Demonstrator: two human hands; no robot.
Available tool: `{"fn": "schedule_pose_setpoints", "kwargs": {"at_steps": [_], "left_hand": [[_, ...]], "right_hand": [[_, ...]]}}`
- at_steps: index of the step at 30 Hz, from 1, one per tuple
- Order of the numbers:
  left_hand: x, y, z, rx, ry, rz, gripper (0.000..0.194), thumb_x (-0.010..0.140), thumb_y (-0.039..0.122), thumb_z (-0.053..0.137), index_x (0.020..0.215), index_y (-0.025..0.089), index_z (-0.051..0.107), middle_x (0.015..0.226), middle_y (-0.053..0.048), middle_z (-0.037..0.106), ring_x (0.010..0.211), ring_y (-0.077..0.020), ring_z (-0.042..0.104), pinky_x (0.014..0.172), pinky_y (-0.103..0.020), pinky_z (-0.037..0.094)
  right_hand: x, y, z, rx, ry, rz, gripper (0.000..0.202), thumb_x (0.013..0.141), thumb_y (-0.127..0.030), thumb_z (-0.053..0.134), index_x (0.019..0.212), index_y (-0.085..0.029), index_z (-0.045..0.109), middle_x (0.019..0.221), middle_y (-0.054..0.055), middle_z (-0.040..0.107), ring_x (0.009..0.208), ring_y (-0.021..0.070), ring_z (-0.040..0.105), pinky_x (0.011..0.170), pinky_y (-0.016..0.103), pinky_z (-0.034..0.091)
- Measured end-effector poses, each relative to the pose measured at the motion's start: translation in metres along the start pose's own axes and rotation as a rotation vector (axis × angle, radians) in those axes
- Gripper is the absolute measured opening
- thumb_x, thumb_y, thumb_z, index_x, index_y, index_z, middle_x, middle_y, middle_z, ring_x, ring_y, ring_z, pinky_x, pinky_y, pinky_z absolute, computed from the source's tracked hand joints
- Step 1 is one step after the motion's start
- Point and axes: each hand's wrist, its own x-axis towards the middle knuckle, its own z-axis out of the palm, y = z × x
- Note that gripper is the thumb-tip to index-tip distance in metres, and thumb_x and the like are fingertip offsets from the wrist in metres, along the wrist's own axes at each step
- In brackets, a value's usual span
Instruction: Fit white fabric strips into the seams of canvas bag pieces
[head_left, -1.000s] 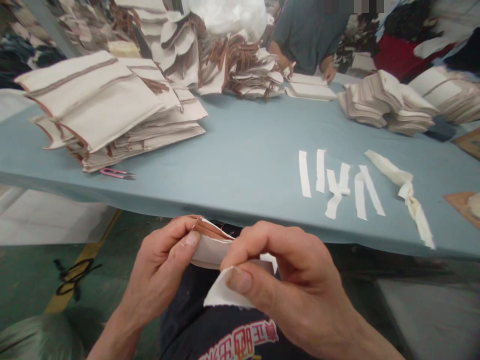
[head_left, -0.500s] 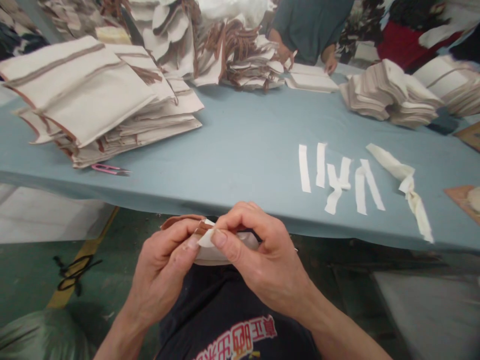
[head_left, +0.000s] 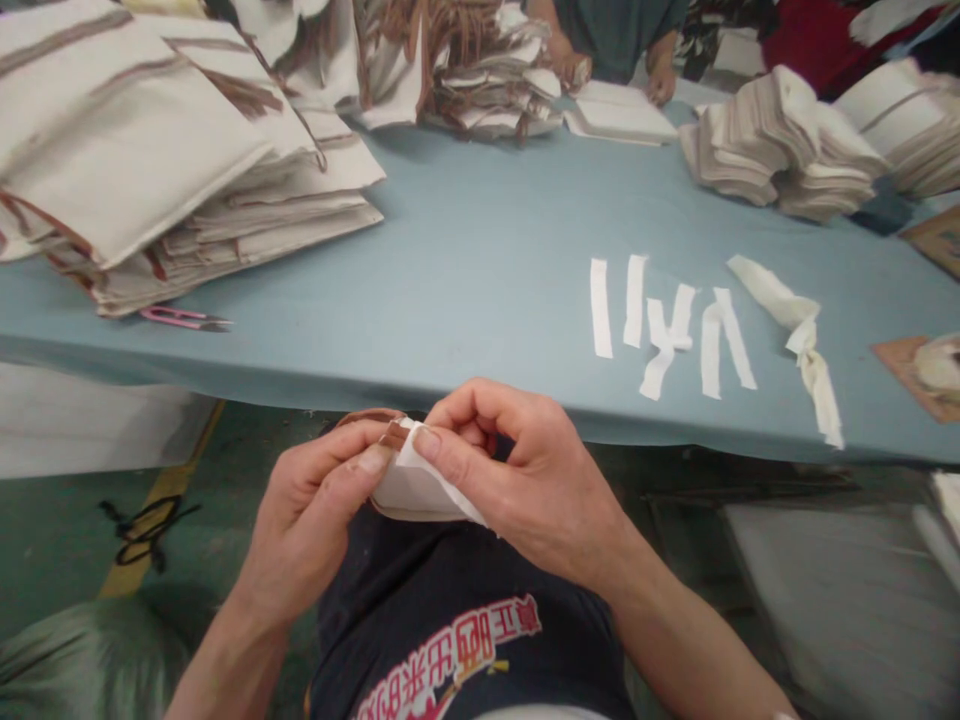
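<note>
Just in front of the table edge, my left hand (head_left: 307, 505) pinches an off-white fabric piece with brown trim (head_left: 371, 416) between thumb and bent fingers. A white strip (head_left: 412, 452) lies against the brown trim. My right hand (head_left: 525, 465) is closed, its thumb and forefinger pinching this strip close to my left fingertips. Below the fingers hangs the pale fabric (head_left: 412, 495), its lower edge curved. Part of the piece is hidden behind both hands.
On the blue table (head_left: 465, 290) lie several white strips (head_left: 601, 308), a twisted pale strip (head_left: 806, 335) and pink thread snips (head_left: 184, 318). Fabric stacks stand left (head_left: 142, 150) and right (head_left: 780, 140). Across the table, a co-worker's hands rest by a pale folded piece (head_left: 619, 112).
The view has tipped down and shifted slightly right. My right thumb has moved up the white strip, which now hangs more open over the fabric. My left hand keeps its pinch.
</note>
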Motion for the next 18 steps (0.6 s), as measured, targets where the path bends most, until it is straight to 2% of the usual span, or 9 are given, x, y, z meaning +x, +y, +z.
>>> {"fn": "schedule_pose_setpoints", "kwargs": {"at_steps": [7, 10, 13, 18], "left_hand": [[0.005, 0.002, 0.005, -0.145, 0.003, -0.091, 0.028, 0.096, 0.046, 0.082, 0.099, 0.02, 0.093, 0.105, -0.007, 0.089, 0.083, -0.0226, 0.072, 0.074, -0.029, 0.054], [0.007, 0.004, 0.007, -0.172, 0.007, -0.091, 0.025, 0.092, 0.043, 0.084, 0.094, 0.02, 0.093, 0.102, -0.008, 0.089, 0.085, -0.0236, 0.073, 0.075, -0.03, 0.055], [0.011, 0.008, 0.01, -0.18, 0.029, -0.112, 0.022, 0.087, 0.039, 0.086, 0.086, 0.018, 0.092, 0.097, -0.01, 0.089, 0.082, -0.0234, 0.073, 0.07, -0.029, 0.054], [0.015, 0.016, 0.015, -0.221, 0.027, -0.145, 0.019, 0.08, 0.037, 0.087, 0.08, 0.019, 0.091, 0.085, -0.01, 0.087, 0.075, -0.0242, 0.073, 0.069, -0.032, 0.057]], "right_hand": [[0.003, 0.004, 0.003, -0.013, 0.017, -0.035, 0.013, 0.098, -0.029, 0.074, 0.088, -0.021, 0.074, 0.065, -0.007, 0.057, 0.06, 0.0094, 0.049, 0.059, 0.025, 0.037], [0.007, 0.011, 0.005, -0.023, 0.019, -0.02, 0.011, 0.099, -0.03, 0.074, 0.091, -0.021, 0.075, 0.064, -0.008, 0.054, 0.06, 0.0094, 0.048, 0.06, 0.026, 0.036], [0.009, 0.015, 0.006, -0.014, 0.006, -0.007, 0.013, 0.099, -0.031, 0.074, 0.092, -0.021, 0.074, 0.064, -0.009, 0.053, 0.059, 0.0092, 0.048, 0.06, 0.026, 0.035], [0.009, 0.015, 0.007, -0.011, 0.028, -0.055, 0.014, 0.1, -0.032, 0.073, 0.091, -0.021, 0.074, 0.062, -0.009, 0.049, 0.058, 0.0093, 0.046, 0.06, 0.027, 0.035]]}}
